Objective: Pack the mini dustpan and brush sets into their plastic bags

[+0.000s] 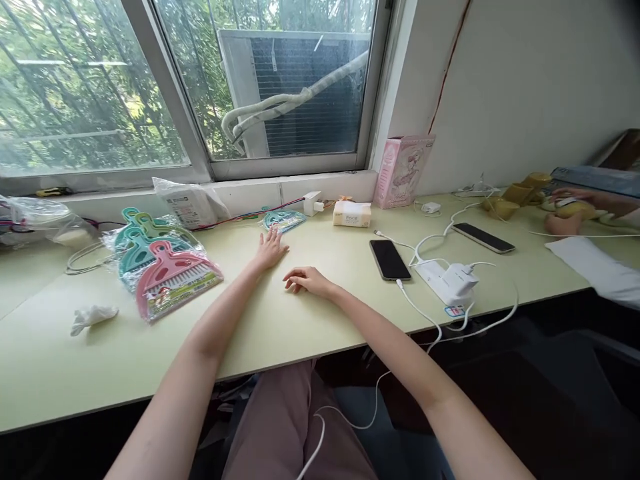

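My left hand (271,249) lies flat on the pale green table (280,327), fingers spread, fingertips close to a small teal dustpan set in clear wrap (284,220). To its right my right hand (306,280) rests on the table with loosely bent fingers that are somewhat apart, holding nothing. Wrapped dustpan and brush sets lie stacked at the left, a pink one (173,275) in front of teal and green ones (137,243). A packet of face tissues (352,214) sits behind my hands, beside a white plug adapter (313,203).
Right of my hands are a black phone (389,259), a power strip (440,280) with white cables and another phone (483,237). A pink box (403,171) stands by the wall. Crumpled tissue (93,318) lies left. Another person's hands (567,222) are at the far right.
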Demonstrator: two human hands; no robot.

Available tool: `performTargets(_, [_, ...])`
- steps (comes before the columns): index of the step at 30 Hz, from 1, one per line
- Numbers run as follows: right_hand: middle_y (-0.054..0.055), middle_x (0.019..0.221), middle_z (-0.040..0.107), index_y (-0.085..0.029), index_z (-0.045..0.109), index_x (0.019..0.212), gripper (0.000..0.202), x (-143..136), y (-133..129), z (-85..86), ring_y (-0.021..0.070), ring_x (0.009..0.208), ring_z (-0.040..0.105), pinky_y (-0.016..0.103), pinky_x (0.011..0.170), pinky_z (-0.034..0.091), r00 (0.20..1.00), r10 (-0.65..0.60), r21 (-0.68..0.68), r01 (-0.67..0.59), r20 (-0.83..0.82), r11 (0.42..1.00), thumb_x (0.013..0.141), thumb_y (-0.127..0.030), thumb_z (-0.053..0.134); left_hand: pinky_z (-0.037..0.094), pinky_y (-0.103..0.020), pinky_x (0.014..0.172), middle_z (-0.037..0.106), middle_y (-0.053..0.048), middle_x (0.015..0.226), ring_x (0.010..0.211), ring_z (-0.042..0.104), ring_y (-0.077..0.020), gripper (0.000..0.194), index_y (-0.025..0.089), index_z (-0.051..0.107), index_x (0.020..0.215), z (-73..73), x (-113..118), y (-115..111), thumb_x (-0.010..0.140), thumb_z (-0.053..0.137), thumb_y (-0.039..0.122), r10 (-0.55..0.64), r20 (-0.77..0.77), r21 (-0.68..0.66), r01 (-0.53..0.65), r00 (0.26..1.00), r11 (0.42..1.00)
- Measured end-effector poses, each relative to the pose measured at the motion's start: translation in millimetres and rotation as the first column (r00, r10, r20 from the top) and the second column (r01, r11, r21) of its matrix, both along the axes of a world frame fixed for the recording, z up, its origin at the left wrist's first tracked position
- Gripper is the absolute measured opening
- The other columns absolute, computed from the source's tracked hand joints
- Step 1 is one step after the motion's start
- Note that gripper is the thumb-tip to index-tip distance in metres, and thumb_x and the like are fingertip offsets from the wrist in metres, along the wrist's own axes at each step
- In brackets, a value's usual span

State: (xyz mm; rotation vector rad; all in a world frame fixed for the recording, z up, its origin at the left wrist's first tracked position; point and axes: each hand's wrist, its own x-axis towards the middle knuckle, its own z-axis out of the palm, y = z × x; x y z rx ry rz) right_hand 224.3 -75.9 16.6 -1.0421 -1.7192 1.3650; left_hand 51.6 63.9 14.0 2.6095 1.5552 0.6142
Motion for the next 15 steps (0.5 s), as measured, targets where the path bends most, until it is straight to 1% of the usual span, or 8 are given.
performTargets(2, [0.003, 0.090, 0.075, -0.019, 0.070, 0.096, 0.017, 2.8, 4.4, 3.2, 0.0074, 0.060, 0.067, 0.016, 0.051, 0.044, 1.000, -0.028, -0.048, 0.027, -0.008, 0.998, 0.090, -0.018, 0.054, 0.011, -0.064, 0.116, 0.025, -0.025, 0.160, 0.151, 0.013, -0.0370, 0.062, 0.010, 0.039, 0.146, -4.7, 6.7, 23.2, 0.093, 0.042, 0.041, 0.085, 0.007, -0.071, -0.084, 0.996, 0.994])
performTargets(5, [0.003, 0.091, 0.075, -0.020, 0.069, 0.097, 0.018, 5.8, 11.8, 4.8, 0.0073, 0.058, 0.066, 0.016, 0.050, 0.045, 0.997, -0.070, -0.066, 0.068, -0.026, 0.995, 0.092, -0.019, 0.052, 0.019, -0.060, 0.116, 0.035, -0.023, 0.155, 0.148, 0.022, -0.0364, 0.057, 0.010, 0.044, 0.142, -10.7, 4.2, 42.4, 0.093, 0.040, 0.039, 0.092, 0.014, -0.065, -0.091, 0.996, 0.994])
performTargets(7, [0.003, 0.090, 0.075, -0.020, 0.069, 0.097, 0.018, 6.7, 15.2, 4.0, 0.0079, 0.057, 0.066, 0.017, 0.050, 0.046, 0.998, -0.065, -0.063, 0.064, -0.020, 0.996, 0.092, -0.020, 0.052, 0.021, -0.052, 0.117, 0.046, -0.022, 0.147, 0.144, 0.031, -0.0329, 0.052, 0.009, 0.050, 0.136, -10.9, -1.7, 43.7, 0.092, 0.040, 0.035, 0.060, 0.017, -0.004, -0.060, 0.998, 0.998])
performTargets(9, [0.004, 0.092, 0.074, -0.020, 0.068, 0.100, 0.020, 7.3, 16.6, 3.0, 0.0094, 0.060, 0.067, 0.020, 0.053, 0.048, 0.997, -0.073, -0.036, 0.073, 0.020, 0.997, 0.093, -0.021, 0.050, 0.023, -0.045, 0.118, 0.055, -0.019, 0.136, 0.137, 0.040, -0.0301, 0.046, 0.011, 0.057, 0.128, -7.3, -9.3, 36.7, 0.091, 0.041, 0.032, 0.015, 0.012, 0.034, -0.016, 1.000, 0.999])
performTargets(11, [0.004, 0.099, 0.074, -0.021, 0.067, 0.103, 0.024, 8.7, 16.4, 2.5, 0.0128, 0.072, 0.069, 0.025, 0.065, 0.053, 0.982, -0.145, 0.082, 0.136, 0.124, 0.987, 0.093, -0.017, 0.046, 0.026, -0.044, 0.116, 0.060, -0.016, 0.128, 0.131, 0.045, -0.0303, 0.041, 0.015, 0.062, 0.121, -1.7, -18.2, 22.4, 0.089, 0.045, 0.031, -0.027, 0.012, 0.034, 0.026, 1.000, 0.999])
performTargets(12, [0.005, 0.104, 0.074, -0.022, 0.067, 0.105, 0.025, 9.8, 15.9, 2.4, 0.0151, 0.084, 0.070, 0.029, 0.075, 0.054, 0.957, -0.218, 0.193, 0.181, 0.193, 0.964, 0.092, -0.015, 0.046, 0.028, -0.045, 0.115, 0.062, -0.015, 0.125, 0.129, 0.045, -0.0310, 0.039, 0.016, 0.064, 0.118, 1.1, -23.2, 12.6, 0.088, 0.046, 0.031, -0.051, 0.016, 0.024, 0.051, 0.999, 0.998])
performTargets(13, [0.006, 0.112, 0.072, -0.022, 0.067, 0.108, 0.027, 11.1, 15.1, 2.3, 0.0179, 0.100, 0.067, 0.033, 0.087, 0.052, 0.915, -0.308, 0.332, 0.214, 0.261, 0.919, 0.091, -0.013, 0.049, 0.030, -0.046, 0.114, 0.063, -0.013, 0.123, 0.128, 0.046, -0.0318, 0.037, 0.018, 0.066, 0.116, 3.6, -28.6, 1.1, 0.087, 0.047, 0.033, -0.080, 0.026, 0.009, 0.080, 0.996, 0.997])
performTargets(15, [0.009, 0.136, 0.060, -0.022, 0.060, 0.124, 0.038, 13.7, 12.8, 1.4, 0.0244, 0.128, 0.052, 0.042, 0.106, 0.041, 0.813, -0.468, 0.551, 0.227, 0.346, 0.803, 0.087, -0.012, 0.055, 0.033, -0.046, 0.112, 0.065, -0.011, 0.117, 0.124, 0.048, -0.0316, 0.034, 0.020, 0.069, 0.110, 7.2, -41.1, -27.3, 0.087, 0.048, 0.036, -0.160, 0.068, -0.040, 0.163, 0.985, 0.986])
